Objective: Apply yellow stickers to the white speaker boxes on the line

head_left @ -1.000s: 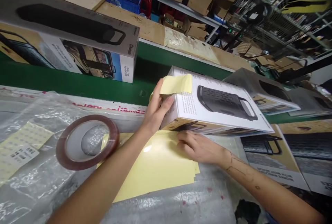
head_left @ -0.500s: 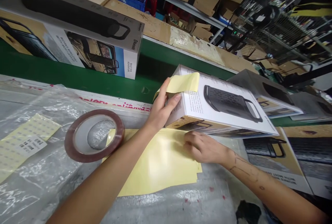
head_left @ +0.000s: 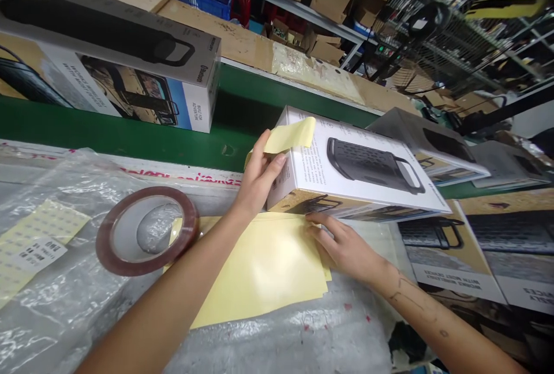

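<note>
A yellow sheet curls over the near-left end of a white printed box. My left hand is closed on this sheet, its thumb beside the box's end face. On the plastic-covered table lies a stack of yellow sheets. My right hand touches the stack's upper right corner, with its thumb and fingers slightly apart; whether it pinches a sheet cannot be made out. A roll of brown tape lies left of the stack, partly on it.
Another printed box stands on the green belt at the upper left. More boxes stand at the right. A yellow label sheet lies at the left under clear plastic.
The whole view has shifted, so things appear further left. The fingers of my right hand have opened out from a tighter curl at the stack's corner. My left hand keeps its hold.
</note>
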A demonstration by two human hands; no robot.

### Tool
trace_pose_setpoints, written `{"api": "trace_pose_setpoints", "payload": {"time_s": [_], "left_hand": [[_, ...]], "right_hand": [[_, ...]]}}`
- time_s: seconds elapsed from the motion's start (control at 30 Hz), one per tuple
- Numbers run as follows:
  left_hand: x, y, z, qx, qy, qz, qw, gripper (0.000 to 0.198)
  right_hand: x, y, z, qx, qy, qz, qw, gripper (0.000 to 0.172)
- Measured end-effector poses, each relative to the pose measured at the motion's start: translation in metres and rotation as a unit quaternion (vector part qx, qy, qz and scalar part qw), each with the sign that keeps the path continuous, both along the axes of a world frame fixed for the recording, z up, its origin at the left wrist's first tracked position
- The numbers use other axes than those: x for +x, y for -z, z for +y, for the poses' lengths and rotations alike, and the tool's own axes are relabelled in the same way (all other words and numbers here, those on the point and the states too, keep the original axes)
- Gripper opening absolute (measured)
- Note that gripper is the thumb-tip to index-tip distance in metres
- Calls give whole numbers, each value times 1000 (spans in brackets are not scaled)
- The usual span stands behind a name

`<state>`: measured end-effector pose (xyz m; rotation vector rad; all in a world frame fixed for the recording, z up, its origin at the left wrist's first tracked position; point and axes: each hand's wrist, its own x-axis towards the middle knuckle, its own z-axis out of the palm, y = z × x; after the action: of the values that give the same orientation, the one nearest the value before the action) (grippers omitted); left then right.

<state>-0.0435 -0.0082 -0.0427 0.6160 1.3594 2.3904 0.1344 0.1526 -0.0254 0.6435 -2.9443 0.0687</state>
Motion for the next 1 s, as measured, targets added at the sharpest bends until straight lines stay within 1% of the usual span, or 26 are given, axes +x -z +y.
{"api": "trace_pose_setpoints", "payload": {"time_s": [0.1, 0.2, 0.27, 0.3, 0.37, 0.43, 0.47, 0.53, 0.57, 0.6, 0.63, 0.7, 0.73, 0.8, 0.87, 0.93, 1.0], "left_hand": [[-1, 0, 0, -6, -13, -19, 1000, 66], [-4, 3, 1, -10, -26, -38, 999, 68], [-5, 4, 2, -15, -41, -52, 998, 68], [-5, 4, 2, -15, -49, -60, 997, 68], [-3, 3, 2, -14, -59, -85, 995, 66], [-2, 1, 3, -9, -69, -117, 991, 62], [-2, 0, 3, -6, -78, -132, 988, 60], [-3, -1, 2, 16, -109, -152, 982, 57], [-4, -2, 2, 31, -129, -158, 978, 57], [-6, -1, 1, 45, -148, -166, 974, 58], [-8, -1, 1, 55, -166, -177, 969, 61], [-12, 1, 1, 60, -188, -205, 959, 67], [-13, 1, 2, 59, -192, -220, 955, 69], [-15, 2, 3, 58, -187, -243, 950, 69], [-15, 2, 3, 62, -175, -257, 948, 67], [-14, 0, 4, 65, -166, -270, 946, 65], [-14, -1, 4, 67, -160, -281, 944, 62]], "right_hand": [[1, 0, -2, 1, 5, 14, 1000, 21], [10, -9, -1, -12, 19, 31, 999, 17], [19, -25, -1, -30, 34, 61, 997, 18], [24, -36, -2, -56, 39, 76, 995, 19], [29, -63, -8, -147, 54, 78, 985, 23], [25, -91, -19, -275, 80, 67, 956, 23], [19, -105, -26, -340, 98, 64, 933, 21], [-5, -128, -40, -449, 137, 40, 882, 13], [-21, -136, -45, -490, 155, 13, 858, 6], [-39, -142, -49, -519, 175, -27, 836, 5], [-58, -145, -51, -537, 198, -74, 817, 13], [-96, -144, -51, -545, 248, -161, 785, 29], [-113, -141, -50, -539, 273, -192, 774, 35], [-141, -134, -46, -513, 321, -234, 761, 42], [-158, -129, -43, -469, 363, -249, 766, 44], [-167, -128, -44, -419, 391, -249, 781, 40], [-171, -131, -47, -369, 403, -252, 798, 35]]}}
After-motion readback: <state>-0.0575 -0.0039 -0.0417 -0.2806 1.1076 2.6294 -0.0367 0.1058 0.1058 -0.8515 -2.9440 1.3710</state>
